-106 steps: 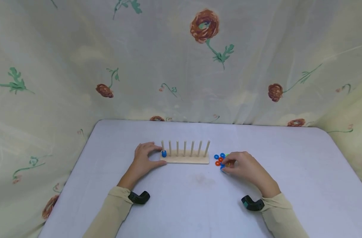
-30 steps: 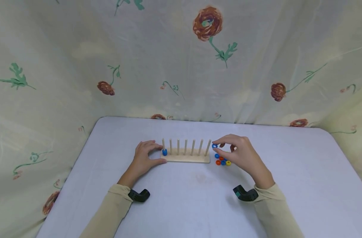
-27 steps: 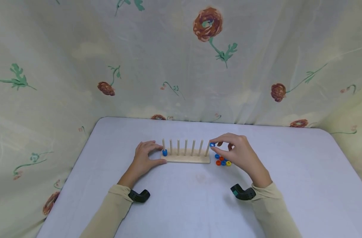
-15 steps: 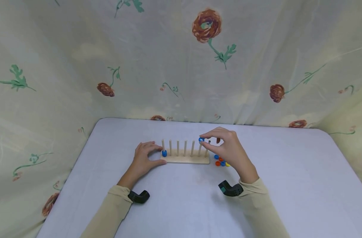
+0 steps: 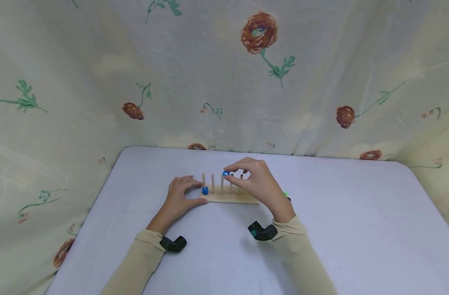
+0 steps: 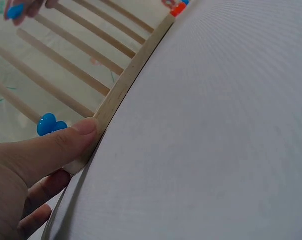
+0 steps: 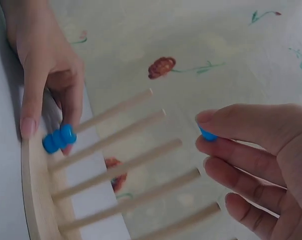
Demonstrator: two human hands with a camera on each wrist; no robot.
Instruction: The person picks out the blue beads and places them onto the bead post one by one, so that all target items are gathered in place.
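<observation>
A wooden peg board (image 5: 233, 198) with a row of upright pegs stands on the table. My left hand (image 5: 179, 196) holds its left end, thumb on the front edge as the left wrist view shows. Blue beads (image 7: 59, 139) are stacked low on the leftmost peg, close to the left fingers. Above the middle pegs, my right hand (image 5: 259, 182) pinches one blue bead (image 5: 226, 173) between thumb and index finger. That bead is apart from the peg tips in the right wrist view. The right hand hides the right-hand pegs in the head view.
Loose beads lie right of the board, mostly hidden behind the right wrist; a green bead (image 5: 285, 194) shows there. An orange-red bead (image 6: 178, 9) appears beyond the board's far end. A flowered curtain (image 5: 173, 82) hangs behind the white table (image 5: 209, 266).
My right hand picked a blue bead from the loose pile, lifted it and carried it left over the pegs. The left hand has stayed on the board's end.
</observation>
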